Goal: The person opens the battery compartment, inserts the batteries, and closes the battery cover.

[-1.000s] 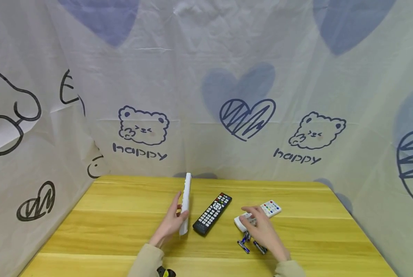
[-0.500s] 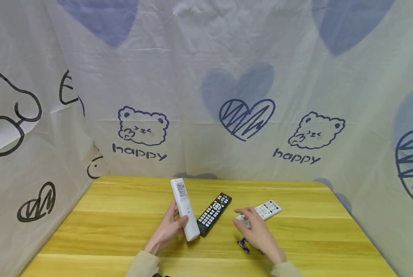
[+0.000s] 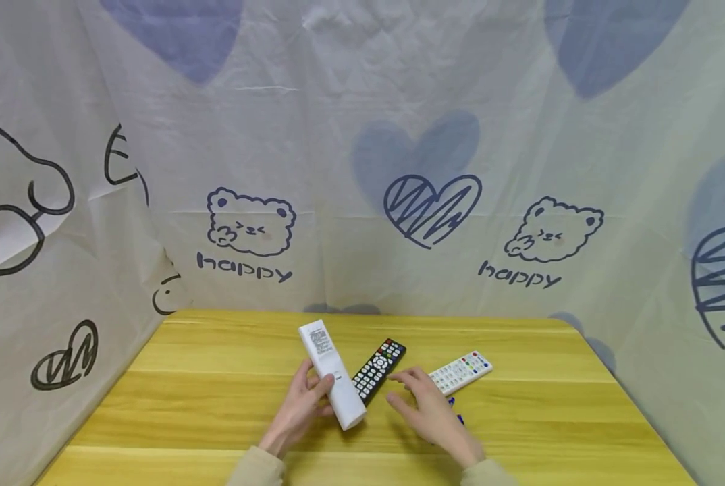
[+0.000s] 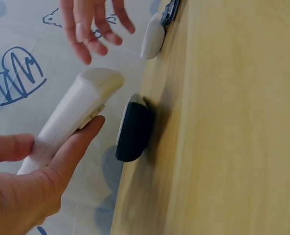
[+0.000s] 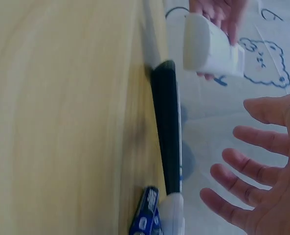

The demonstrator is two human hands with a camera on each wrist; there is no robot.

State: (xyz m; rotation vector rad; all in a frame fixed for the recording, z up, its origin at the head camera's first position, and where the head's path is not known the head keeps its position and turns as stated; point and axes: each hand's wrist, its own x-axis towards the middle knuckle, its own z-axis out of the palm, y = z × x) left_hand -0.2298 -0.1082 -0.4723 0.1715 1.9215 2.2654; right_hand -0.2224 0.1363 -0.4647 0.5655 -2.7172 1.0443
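Observation:
My left hand (image 3: 300,410) grips a white remote control (image 3: 333,375) by its sides, thumb on one edge and fingers beneath, above the table. Its back faces up, with a printed label at the far end. In the left wrist view the same remote (image 4: 71,107) tilts off the tabletop. My right hand (image 3: 429,410) hovers with spread fingers and holds nothing; the right wrist view shows its fingers (image 5: 252,166) apart from everything. Between the hands lies a black remote (image 3: 379,370), partly covered by the white one. A second white remote (image 3: 462,372) lies beyond the right hand.
Several blue batteries (image 5: 147,210) lie on the wooden table (image 3: 217,378), mostly hidden behind my right hand in the head view. A printed curtain (image 3: 350,270) hangs along the table's back edge.
The held white remote has turned from edge-on to back up and swung its near end rightward. My right hand has moved left, away from the second white remote and the batteries.

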